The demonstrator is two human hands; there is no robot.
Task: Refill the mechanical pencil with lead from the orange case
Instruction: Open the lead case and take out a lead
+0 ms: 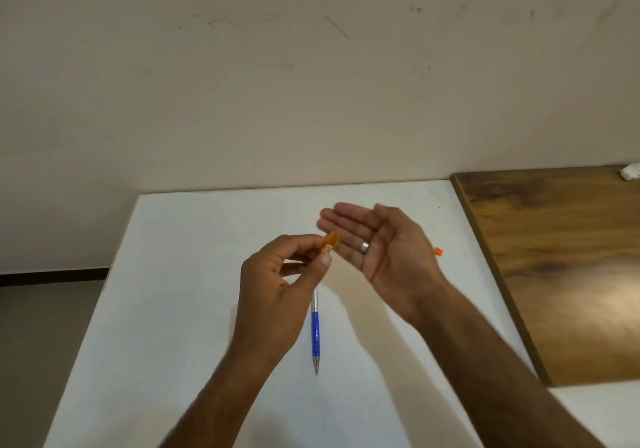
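Note:
My left hand (277, 284) pinches the small orange lead case (329, 242) between thumb and fingers, its open end tilted toward my right palm. My right hand (377, 243) is held flat and palm-up just right of the case, fingers straight, a ring on one finger. No lead shows on the palm. The mechanical pencil (315, 333), silver with a blue grip, lies on the white table (173, 309) below my hands, tip toward me; its top end is hidden behind my left hand. A small orange cap (438, 251) lies on the table right of my right hand.
A dark wooden board (571, 274) lies along the table's right side, with a crumpled white scrap (630, 172) at its far corner. A beige wall stands behind the table's far edge. The table drops off to the floor on the left.

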